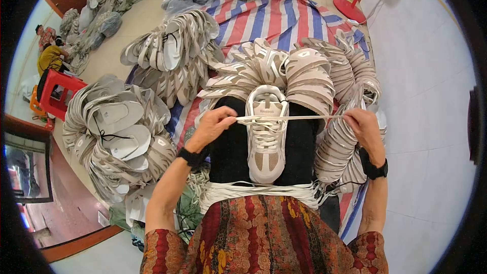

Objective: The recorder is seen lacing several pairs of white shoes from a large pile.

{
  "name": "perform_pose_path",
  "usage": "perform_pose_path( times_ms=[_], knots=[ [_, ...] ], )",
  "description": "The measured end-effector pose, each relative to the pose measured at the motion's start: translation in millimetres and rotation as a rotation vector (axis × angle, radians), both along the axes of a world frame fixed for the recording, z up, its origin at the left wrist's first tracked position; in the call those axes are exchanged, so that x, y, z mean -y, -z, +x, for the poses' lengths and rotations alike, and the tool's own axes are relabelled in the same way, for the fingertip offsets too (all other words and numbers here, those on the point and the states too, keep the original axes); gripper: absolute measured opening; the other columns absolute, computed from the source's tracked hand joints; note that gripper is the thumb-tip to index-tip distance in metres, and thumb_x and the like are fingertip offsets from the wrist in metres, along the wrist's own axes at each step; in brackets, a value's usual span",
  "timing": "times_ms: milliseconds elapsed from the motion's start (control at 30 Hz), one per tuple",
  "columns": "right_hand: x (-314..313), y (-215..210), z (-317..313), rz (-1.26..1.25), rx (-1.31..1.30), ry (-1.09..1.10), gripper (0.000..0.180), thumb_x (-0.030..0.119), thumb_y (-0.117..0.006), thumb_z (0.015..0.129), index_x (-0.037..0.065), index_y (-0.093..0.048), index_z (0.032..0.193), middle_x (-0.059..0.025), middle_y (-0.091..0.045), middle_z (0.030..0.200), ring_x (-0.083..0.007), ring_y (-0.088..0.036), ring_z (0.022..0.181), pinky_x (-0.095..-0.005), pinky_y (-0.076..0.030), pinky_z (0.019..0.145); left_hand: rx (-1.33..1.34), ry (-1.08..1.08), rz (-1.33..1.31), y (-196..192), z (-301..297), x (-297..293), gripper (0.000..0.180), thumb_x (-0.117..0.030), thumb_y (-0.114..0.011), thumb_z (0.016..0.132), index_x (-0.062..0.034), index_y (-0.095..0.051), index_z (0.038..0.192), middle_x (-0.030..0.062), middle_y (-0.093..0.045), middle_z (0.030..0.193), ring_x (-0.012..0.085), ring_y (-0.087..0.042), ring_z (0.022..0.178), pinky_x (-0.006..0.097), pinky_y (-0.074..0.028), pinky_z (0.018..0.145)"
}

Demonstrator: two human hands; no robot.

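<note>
Striped sheet (253, 18): red, white and blue; spread over the floor (137, 18).
Red stool (48, 89): placed at far left, beside an orange stool (35, 102).
Co-workers: two are seen past the stools, one dressed in a yellow top (49, 60).
Round red base (350, 11): topped by a pole, stood at upper right.
Clear plastic bag (175, 1): left near the sheet's far edge.

You've got bright, fairly even light, soft shadows; white-and-beige lace-up shoe (267, 160) reads clear, your fisheye rim's black, edges bent, blue fringing there
</note>
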State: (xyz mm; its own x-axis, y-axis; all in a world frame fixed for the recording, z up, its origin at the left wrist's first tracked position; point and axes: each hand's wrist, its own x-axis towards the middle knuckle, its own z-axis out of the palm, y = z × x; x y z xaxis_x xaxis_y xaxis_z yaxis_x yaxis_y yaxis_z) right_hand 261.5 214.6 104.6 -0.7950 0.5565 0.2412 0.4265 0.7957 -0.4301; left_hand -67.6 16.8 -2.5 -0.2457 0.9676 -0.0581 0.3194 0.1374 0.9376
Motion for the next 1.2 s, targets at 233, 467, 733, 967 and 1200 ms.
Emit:
perform_pose_path(
  times_ms=[233, 467, 733, 967, 1200],
  knots=[
    [11, -1, 26, 0.329, 0.090, 0.183, 0.016, 0.004, -0.060, 0.073, 0.003, -0.058, 0.088, -0.0119, -0.057, 0.074, -0.0314, -0.055, 0.071, -0.0363, -0.044, 0.064, -0.105, -0.181, -0.211, 14, -61, 106, 0.010, -0.006, -0.061, 0.076, 0.0013, -0.064, 0.083, 0.0026, -0.058, 0.063, 0.0111, -0.050, 0.055, 0.024, -0.039, 0.051],
    [69, 10, 34, 0.693, -0.168, 0.265, 0.026, -0.001, -0.061, 0.066, 0.004, -0.062, 0.091, -0.0050, -0.047, 0.068, -0.0242, -0.048, 0.069, -0.0365, -0.039, 0.066, -0.967, -0.403, 0.068, 47, -83, 167, 0.010, -0.006, -0.060, 0.076, -0.0033, -0.063, 0.085, 0.0122, -0.058, 0.068, 0.0302, -0.055, 0.061, 0.036, -0.044, 0.059],
    [68, 84, -48, -0.096, -0.452, -0.080, 0.016, 0.003, -0.058, 0.076, 0.002, -0.057, 0.091, -0.0098, -0.059, 0.079, -0.0267, -0.057, 0.072, -0.0338, -0.046, 0.067, -0.373, -0.703, 0.011, 39, -82, 77, 0.017, -0.013, -0.054, 0.085, 0.0007, -0.063, 0.087, 0.0076, -0.063, 0.075, 0.0136, -0.058, 0.065, 0.026, -0.045, 0.061],
    [41, 108, -72, -0.932, -0.385, 0.052, 0.012, 0.007, -0.053, 0.083, -0.002, -0.057, 0.089, -0.0043, -0.061, 0.066, -0.0069, -0.056, 0.056, -0.0213, -0.045, 0.052, 0.288, -0.400, 0.316, -27, 3, -30, 0.018, -0.007, -0.054, 0.085, 0.0040, -0.058, 0.098, 0.0069, -0.063, 0.078, 0.0104, -0.058, 0.064, 0.020, -0.045, 0.055],
    [42, 106, -88, -0.904, -0.337, 0.066, 0.009, 0.005, -0.053, 0.084, -0.003, -0.058, 0.080, -0.0019, -0.057, 0.065, -0.0058, -0.053, 0.056, -0.0196, -0.045, 0.053, 0.302, -0.081, -0.048, -34, 60, -64, 0.016, -0.007, -0.054, 0.084, 0.0035, -0.060, 0.095, 0.0056, -0.062, 0.073, 0.0075, -0.056, 0.059, 0.018, -0.045, 0.051]
  ],
)
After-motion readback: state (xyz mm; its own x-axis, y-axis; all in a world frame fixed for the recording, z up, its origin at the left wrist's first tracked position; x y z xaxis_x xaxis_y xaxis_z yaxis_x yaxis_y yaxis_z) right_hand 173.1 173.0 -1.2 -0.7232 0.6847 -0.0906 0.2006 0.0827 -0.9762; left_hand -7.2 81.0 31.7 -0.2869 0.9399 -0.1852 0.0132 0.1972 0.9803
